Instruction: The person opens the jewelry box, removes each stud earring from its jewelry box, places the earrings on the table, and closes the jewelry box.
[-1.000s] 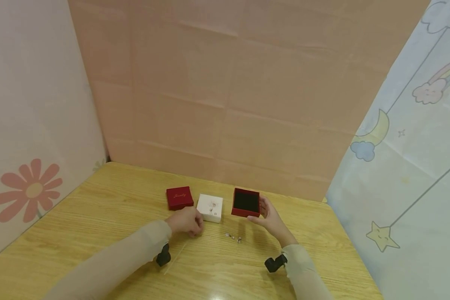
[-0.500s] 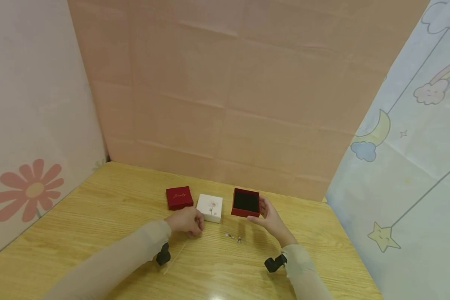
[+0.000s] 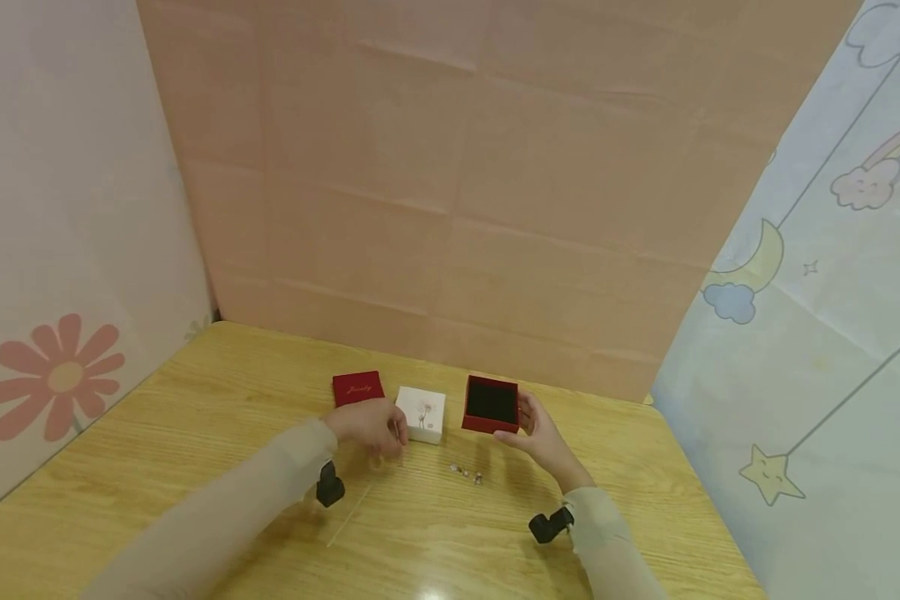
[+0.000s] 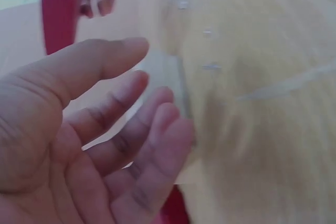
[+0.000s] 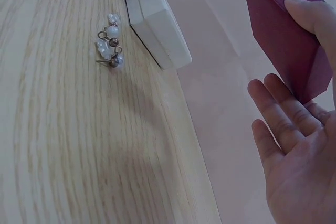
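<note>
My right hand (image 3: 537, 433) holds a red jewelry box (image 3: 491, 425) off the table, thumb on one side and fingers on the other. A black pad (image 3: 492, 402) lines its open top. My left hand (image 3: 367, 422) hovers over the wood by the white box (image 3: 422, 408), fingers loosely bent; the left wrist view shows nothing in its grasp. Pearl earrings (image 5: 112, 43) lie on the table between the hands. Two tiny shiny pieces, one of them a blurred bit (image 4: 211, 67), rest near the left fingertips. Partly behind the left hand is a red lid (image 3: 358, 386) with gold script.
A thin clear strip (image 3: 349, 517) lies on the wooden table (image 3: 255, 392) below the left hand. A tan backdrop (image 3: 450, 208) rises behind the table. Patterned sheets stand at either side, the right sheet (image 3: 810, 375) bearing stars and clouds.
My left hand has risen slightly and shifted left, its fingers loosening, and it now covers more of the red lid. The right hand keeps the red jewelry box nearly still.
</note>
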`<state>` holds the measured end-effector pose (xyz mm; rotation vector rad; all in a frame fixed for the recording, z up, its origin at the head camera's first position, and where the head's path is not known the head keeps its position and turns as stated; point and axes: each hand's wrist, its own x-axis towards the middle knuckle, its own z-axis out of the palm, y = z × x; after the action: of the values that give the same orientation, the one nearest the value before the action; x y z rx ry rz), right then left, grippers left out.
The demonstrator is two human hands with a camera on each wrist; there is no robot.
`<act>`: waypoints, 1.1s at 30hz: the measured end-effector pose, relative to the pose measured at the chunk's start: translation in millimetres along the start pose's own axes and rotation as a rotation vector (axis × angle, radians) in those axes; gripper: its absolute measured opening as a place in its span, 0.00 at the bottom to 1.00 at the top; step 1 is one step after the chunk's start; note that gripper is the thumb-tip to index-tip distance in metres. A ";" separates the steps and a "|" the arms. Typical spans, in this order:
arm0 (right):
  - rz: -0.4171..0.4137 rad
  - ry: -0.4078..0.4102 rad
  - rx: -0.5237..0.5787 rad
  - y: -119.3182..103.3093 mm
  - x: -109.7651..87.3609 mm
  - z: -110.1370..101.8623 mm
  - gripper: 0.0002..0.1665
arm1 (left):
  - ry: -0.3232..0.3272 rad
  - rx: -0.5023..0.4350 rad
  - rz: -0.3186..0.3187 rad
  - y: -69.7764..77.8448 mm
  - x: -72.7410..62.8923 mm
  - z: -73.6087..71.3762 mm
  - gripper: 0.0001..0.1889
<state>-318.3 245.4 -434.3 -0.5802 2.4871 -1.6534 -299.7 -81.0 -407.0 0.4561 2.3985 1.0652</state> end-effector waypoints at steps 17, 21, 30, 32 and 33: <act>0.032 0.003 -0.002 2.2 -0.8 4.4 0.50 | 0.266 -0.136 0.076 -11.8 16.0 -58.6 0.12; 0.015 0.005 -0.005 2.2 1.2 6.1 0.50 | 0.380 -0.186 0.073 -24.4 23.7 -69.2 0.13; 0.017 0.030 -0.002 1.9 11.9 10.5 0.48 | 0.530 -0.072 0.070 -52.2 37.3 -86.8 0.12; 0.029 0.038 -0.003 1.8 13.7 11.4 0.48 | 0.539 -0.042 0.080 -57.5 40.7 -89.5 0.13; 0.035 0.041 -0.006 1.3 14.6 12.0 0.49 | 0.543 -0.018 0.082 -60.1 42.4 -91.0 0.14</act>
<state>-328.6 230.1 -438.5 -0.5056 2.5164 -1.6625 -390.9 -154.2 -411.3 0.2841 2.8504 1.3884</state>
